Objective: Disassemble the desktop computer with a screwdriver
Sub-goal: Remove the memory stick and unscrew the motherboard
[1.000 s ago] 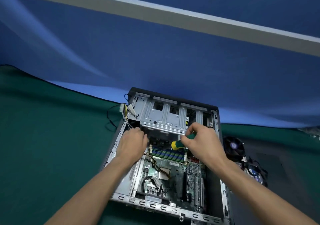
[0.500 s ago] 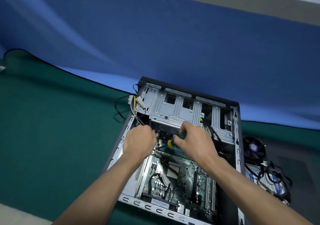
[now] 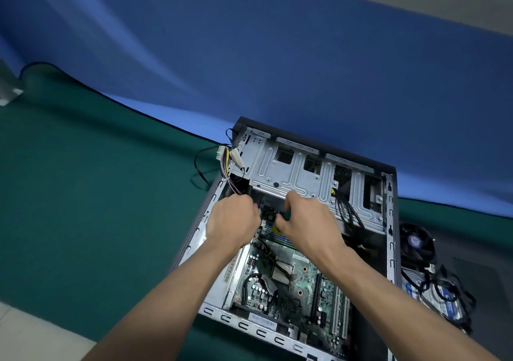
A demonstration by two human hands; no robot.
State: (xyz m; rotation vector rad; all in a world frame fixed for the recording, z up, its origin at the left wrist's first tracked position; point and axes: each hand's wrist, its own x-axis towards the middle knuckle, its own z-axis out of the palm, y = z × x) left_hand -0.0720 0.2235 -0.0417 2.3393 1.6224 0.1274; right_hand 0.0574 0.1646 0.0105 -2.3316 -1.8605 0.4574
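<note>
My right hand (image 3: 308, 222) grips the screwdriver (image 3: 280, 223) by its green-yellow handle, inside the open computer case (image 3: 390, 222) on the green worktop (image 3: 97, 208). My left hand (image 3: 231, 222) is fisted beside it; what it holds, can't tell.

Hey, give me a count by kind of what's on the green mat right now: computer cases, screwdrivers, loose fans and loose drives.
Computer case: 1
Screwdriver, gripped by the right hand: 1
Loose cooler fan: 1
Loose drive under black cables: 1
Total: 4
</note>
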